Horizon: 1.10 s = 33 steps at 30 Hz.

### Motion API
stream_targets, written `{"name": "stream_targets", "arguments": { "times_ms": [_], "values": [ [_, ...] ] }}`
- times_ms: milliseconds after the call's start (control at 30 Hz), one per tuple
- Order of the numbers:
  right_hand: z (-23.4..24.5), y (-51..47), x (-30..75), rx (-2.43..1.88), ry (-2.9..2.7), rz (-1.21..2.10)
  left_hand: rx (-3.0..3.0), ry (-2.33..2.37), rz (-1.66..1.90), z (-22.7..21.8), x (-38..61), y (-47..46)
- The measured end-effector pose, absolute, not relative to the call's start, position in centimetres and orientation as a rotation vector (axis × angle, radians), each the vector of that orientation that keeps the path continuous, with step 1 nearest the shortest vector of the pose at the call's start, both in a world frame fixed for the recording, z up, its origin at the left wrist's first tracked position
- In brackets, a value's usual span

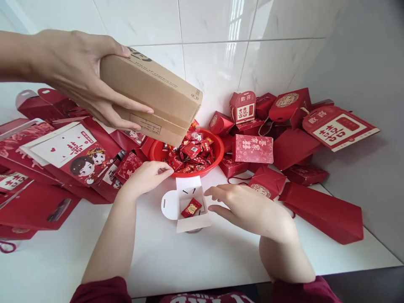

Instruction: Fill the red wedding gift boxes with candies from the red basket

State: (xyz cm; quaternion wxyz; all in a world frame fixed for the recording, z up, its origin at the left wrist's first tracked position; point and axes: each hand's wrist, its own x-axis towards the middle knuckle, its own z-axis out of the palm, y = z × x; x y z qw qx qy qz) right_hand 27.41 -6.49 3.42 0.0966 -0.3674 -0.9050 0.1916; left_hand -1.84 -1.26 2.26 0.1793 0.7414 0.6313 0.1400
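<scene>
My left hand (148, 179) is at the near left rim of a red bowl (217, 162), its fingers curled together; whatever they may hold is hidden. The bowl is filled with red-wrapped candies (191, 150). In front of it stands an opened small white box (185, 201), flaps spread, with one red candy packet (191, 208) inside. My right hand (241, 206) is just right of this box, thumb and fingers apart, holding nothing. Another person's hand (91, 75) grips a brown cardboard box (151, 94), tilted down over the bowl.
Red gift boxes (249, 115) are piled on the right, up to the grey side panel (372, 139). More red boxes and bags (78, 153) crowd the left. The white table (189, 261) meets a tiled wall (214, 63) behind.
</scene>
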Motion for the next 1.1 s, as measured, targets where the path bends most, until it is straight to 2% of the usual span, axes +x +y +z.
{"name": "stream_targets", "arguments": {
  "times_ms": [167, 600, 800, 1100],
  "values": [
    [3.1, -6.5, 27.8, -1.163, -2.685, 0.439, 2.116, 1.821, 0.232, 1.6, -2.3, 0.4],
    [2.8, -6.1, 28.2, -1.267, -2.647, 0.445, 2.292, 1.868, 0.391, -2.9, -1.1, 10.2],
    [2.7, -5.9, 28.2, -1.237, -2.648, 0.416, 2.415, 1.828, 0.317, -3.2, 1.9, 11.8],
    [2.6, -5.7, 27.9, -1.236, -2.668, 0.392, 2.285, 2.038, 0.209, -4.1, 2.8, 12.9]
  ]
}}
